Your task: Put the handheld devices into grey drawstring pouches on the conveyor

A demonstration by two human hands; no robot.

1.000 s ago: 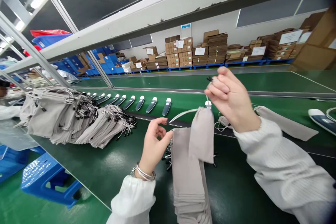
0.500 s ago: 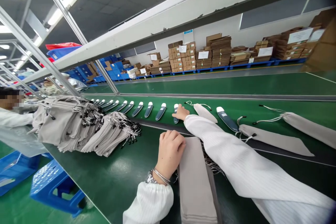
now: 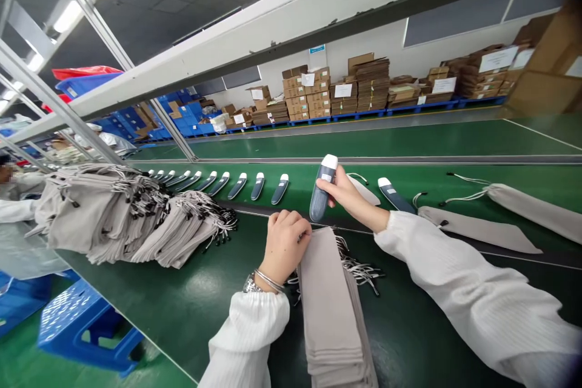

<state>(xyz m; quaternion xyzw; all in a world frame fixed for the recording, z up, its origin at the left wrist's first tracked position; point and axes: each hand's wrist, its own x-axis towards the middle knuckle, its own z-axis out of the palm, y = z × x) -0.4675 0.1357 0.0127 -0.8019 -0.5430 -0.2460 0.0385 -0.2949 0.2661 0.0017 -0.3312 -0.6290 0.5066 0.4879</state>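
My right hand (image 3: 344,192) grips a dark blue-grey device with a white end (image 3: 319,197), held upright above the belt. My left hand (image 3: 285,245) is curled at the far left corner of a stack of long grey pouches (image 3: 330,309); what its fingertips grip is too small to make out. Black-tipped white cords (image 3: 361,270) stick out beside the stack. A row of similar devices (image 3: 280,189) lies on the green belt (image 3: 300,170), and one more device (image 3: 394,195) lies right of my right hand.
Grey pouches (image 3: 482,229) with cords lie on the belt at right. A large pouch pile (image 3: 104,212) covers the table's left, near a person's sleeve (image 3: 17,210). A blue stool (image 3: 82,327) stands below. A white beam (image 3: 273,24) crosses above.
My right hand has lifted a device off the belt and drawn it back. My left hand remains at the stack's far end. The view has shifted slightly.
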